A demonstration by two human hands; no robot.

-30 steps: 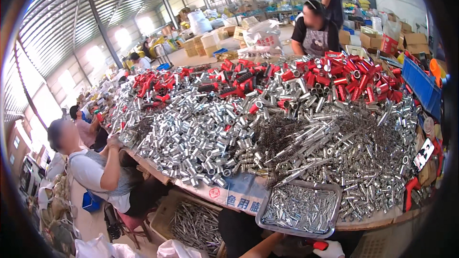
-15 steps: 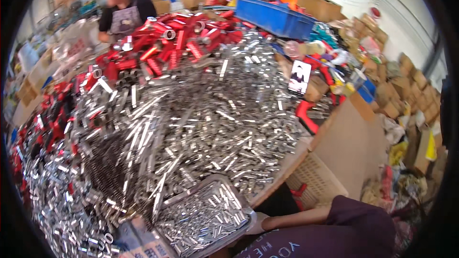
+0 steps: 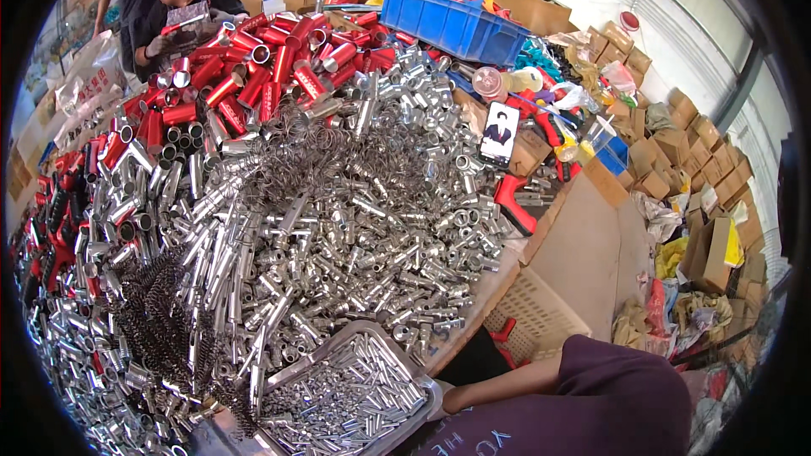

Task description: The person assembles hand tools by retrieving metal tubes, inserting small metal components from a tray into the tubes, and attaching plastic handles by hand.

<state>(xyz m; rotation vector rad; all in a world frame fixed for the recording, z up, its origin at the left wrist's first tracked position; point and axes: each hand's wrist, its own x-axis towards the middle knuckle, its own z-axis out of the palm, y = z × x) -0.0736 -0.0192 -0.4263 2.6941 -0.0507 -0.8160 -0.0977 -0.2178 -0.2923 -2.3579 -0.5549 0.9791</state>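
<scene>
Just beside the tray (image 3: 317,355) is the right grip (image 3: 438,406), openness and hold impossible to tell.

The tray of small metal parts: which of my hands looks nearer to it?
Right, from what shows. Your right hand, mostly hidden, is at the right corner of the tray; contact unclear. Your left hand is out of view.

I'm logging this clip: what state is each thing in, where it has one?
Right hand: mostly hidden by the tray, grip unclear
Clear tray: open, filled with small metal parts
Phone: screen lit, showing a picture
Red tubes: loosely heaped
Dark springs: loose, bunched together
Blue bin: upright, contents unclear
</scene>
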